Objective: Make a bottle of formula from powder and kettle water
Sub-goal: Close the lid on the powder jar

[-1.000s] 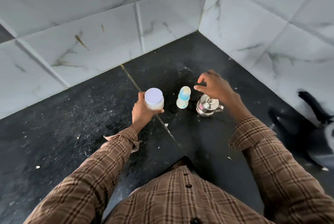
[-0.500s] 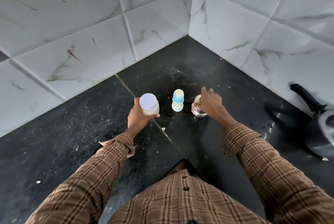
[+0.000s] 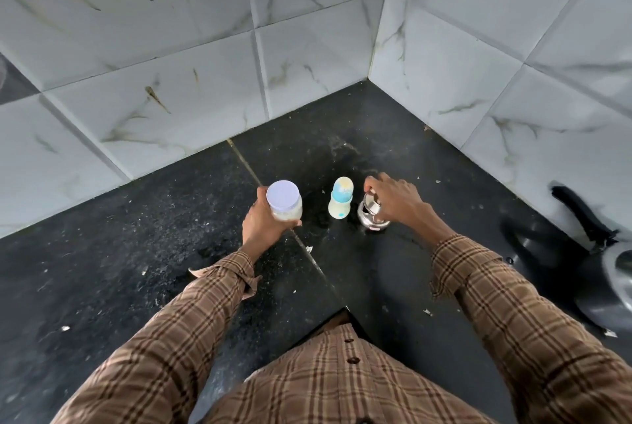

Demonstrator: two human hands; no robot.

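- Since half a second ago, the right hand has settled over the kettle, its fingers now curled down onto the lid; a second ago it hovered spread above it.
- Left hand still grips the powder jar around its side, lifted off the black tabletop; the jar's pale lid faces up.
- Baby bottle stands upright on the tabletop between jar and kettle, at 3 o'clock from the jar and 9 o'clock from the kettle, touching neither.
- Right hand's fingers bend around the kettle's lid knob; whether they pinch it tight I cannot tell.
- Marble-patterned wall tiles meet in a corner at 12 o'clock.
- Dark-handled pot sits at 3 o'clock, well apart from the kettle.
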